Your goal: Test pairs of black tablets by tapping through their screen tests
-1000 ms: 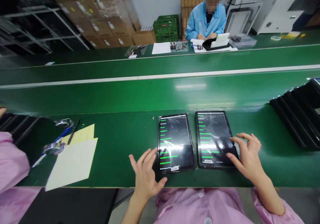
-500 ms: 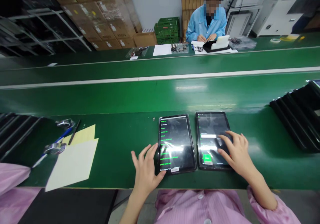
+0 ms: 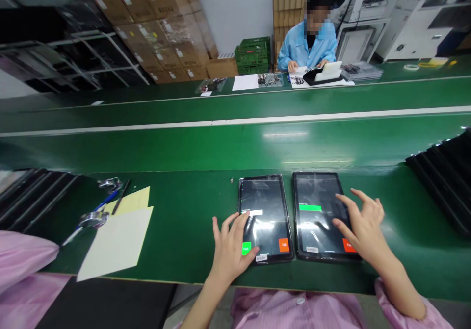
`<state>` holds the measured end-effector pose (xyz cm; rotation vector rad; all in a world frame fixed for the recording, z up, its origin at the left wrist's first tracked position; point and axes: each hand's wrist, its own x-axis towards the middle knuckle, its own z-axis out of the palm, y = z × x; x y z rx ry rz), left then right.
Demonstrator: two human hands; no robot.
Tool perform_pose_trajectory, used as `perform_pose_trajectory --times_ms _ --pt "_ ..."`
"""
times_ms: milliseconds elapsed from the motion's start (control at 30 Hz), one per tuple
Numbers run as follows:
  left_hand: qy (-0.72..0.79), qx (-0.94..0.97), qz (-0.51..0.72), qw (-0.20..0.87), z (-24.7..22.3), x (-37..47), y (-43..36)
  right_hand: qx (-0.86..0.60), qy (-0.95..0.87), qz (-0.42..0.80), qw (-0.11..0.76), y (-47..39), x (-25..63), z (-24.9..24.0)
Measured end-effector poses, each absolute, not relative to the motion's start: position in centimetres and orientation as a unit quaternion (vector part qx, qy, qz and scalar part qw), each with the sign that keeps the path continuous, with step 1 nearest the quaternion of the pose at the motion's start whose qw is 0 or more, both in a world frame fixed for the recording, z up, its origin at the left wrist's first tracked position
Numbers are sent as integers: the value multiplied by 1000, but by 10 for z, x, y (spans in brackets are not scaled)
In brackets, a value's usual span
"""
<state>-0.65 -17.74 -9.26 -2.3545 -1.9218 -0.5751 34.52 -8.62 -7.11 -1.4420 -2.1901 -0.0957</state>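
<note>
Two black tablets lie side by side, face up, on the green bench. Over the lower left corner of the left tablet [image 3: 270,236] rests my left hand [image 3: 231,248], fingers spread and holding nothing. Its screen shows a white bar, a green button partly behind my fingers and a red "Fail" button. My right hand [image 3: 364,223] is at the right side of the right tablet [image 3: 316,231], fingers apart, thumb and forefinger over the glass; whether they touch it I cannot tell. That screen has a green bar and a red button partly covered by my hand.
Black stacked items stand at the right [image 3: 445,182] and at the left [image 3: 44,191]. White paper [image 3: 117,240], a yellow sheet [image 3: 134,199] and pens lie on the left. A pink sleeve [image 3: 25,255] shows beside me. Across the bench sits a person in blue [image 3: 294,49].
Both screens have changed: the left from a green text list to a bar with buttons, the right to a green bar. My left hand has moved onto the screen; my right fingers have drawn rightward.
</note>
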Motion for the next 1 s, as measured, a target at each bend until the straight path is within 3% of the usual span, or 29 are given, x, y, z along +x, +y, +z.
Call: perform_pose_trajectory --times_ms 200,467,667,1000 --pt "-625 -749 -218 18 -71 -18 -139 -554 -763 -4 334 -34 367 -71" --pt "-506 -828 -86 -227 -42 -21 15 -508 -673 333 422 60 340 -114" --pt "-445 -865 46 -225 -48 -31 7 -485 -642 389 449 51 347 -126" --pt "-516 -817 90 -242 -22 -8 1 -433 -634 443 464 48 343 -125"
